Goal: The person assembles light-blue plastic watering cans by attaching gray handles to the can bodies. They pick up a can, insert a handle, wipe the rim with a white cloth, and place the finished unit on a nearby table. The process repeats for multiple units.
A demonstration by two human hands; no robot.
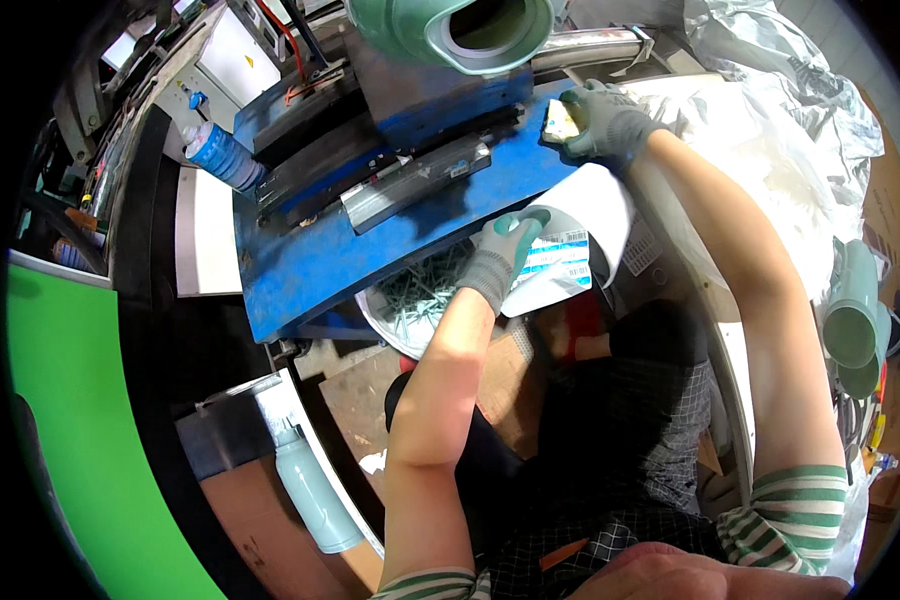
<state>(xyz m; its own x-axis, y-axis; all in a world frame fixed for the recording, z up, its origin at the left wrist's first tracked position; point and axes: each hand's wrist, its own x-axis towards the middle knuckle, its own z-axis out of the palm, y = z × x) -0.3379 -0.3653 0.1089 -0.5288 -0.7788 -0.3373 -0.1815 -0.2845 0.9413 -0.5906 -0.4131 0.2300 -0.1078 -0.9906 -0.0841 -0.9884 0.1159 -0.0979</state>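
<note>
My left hand (510, 245), in a grey-green work glove, is closed on the edge of a curling white sheet of labels (602, 205) with blue-and-white printing. The sheet hangs over the front edge of the blue worktable (305, 265). Farther back and to the right, my gloved right hand (602, 122) grips a small pale yellow block (560, 121) at the table's right end; its exact kind is unclear. Below my left hand stands a white bucket (375, 318) holding many thin pale-green pieces (418, 290).
Dark metal bars (415, 185) lie on the worktable, under a large pale-green hollow part (400, 30). A blue-labelled can (225, 155) stands to the left. White plastic bags (760, 150) and green tubes (852, 310) are on the right. A pale-blue bottle (315, 490) lies lower left.
</note>
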